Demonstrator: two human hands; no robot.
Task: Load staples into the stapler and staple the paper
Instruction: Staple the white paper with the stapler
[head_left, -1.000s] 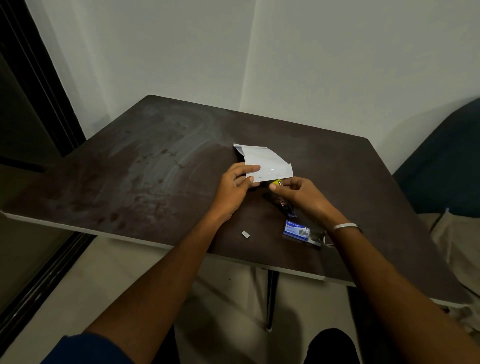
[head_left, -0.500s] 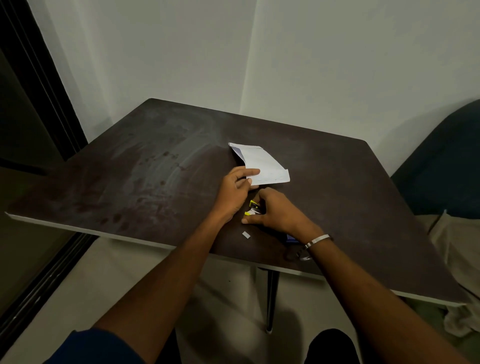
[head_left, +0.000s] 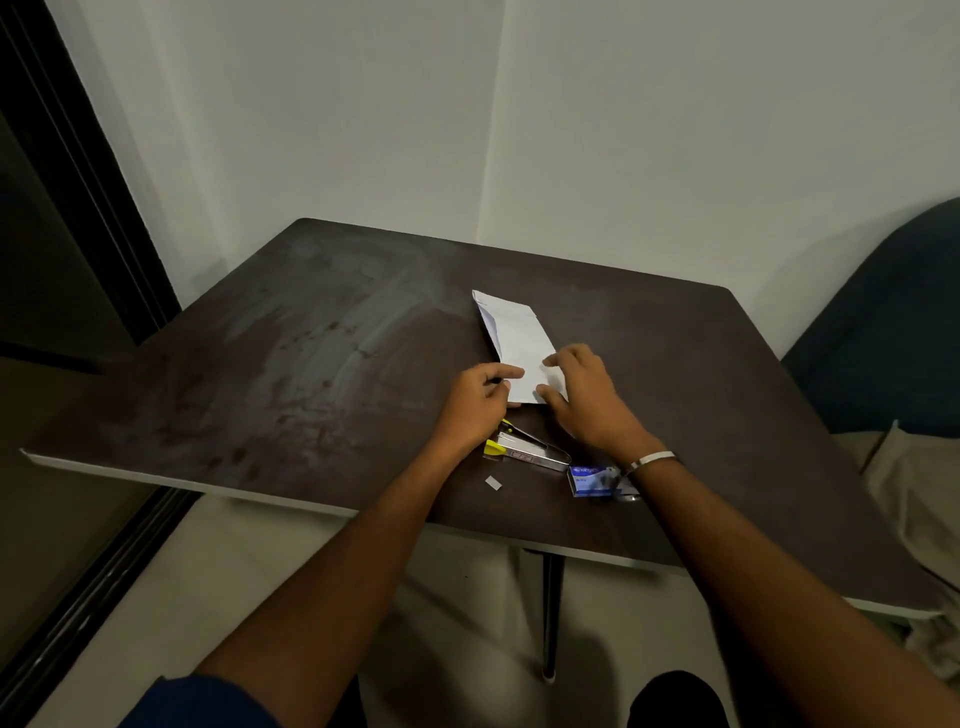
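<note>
A folded white paper (head_left: 511, 335) lies on the dark table (head_left: 311, 374). My left hand (head_left: 475, 402) pinches its near left corner between thumb and fingers. My right hand (head_left: 584, 395) rests flat on the paper's near right part with fingers spread. A metal stapler with yellow ends (head_left: 527, 451) lies on the table just below my left hand, with no hand on it. A small blue staple box (head_left: 592, 480) sits by my right wrist. A tiny strip of staples (head_left: 493, 483) lies near the table's front edge.
The table stands in a corner of two white walls. A dark blue chair (head_left: 893, 322) and beige cloth (head_left: 904, 499) are at the right. A dark door frame (head_left: 78, 208) runs along the left. A table leg (head_left: 551, 618) shows below the front edge.
My right hand set the stapler down on the table and moved up onto the paper. The paper has turned to point away from me. My left hand stayed on the paper's corner.
</note>
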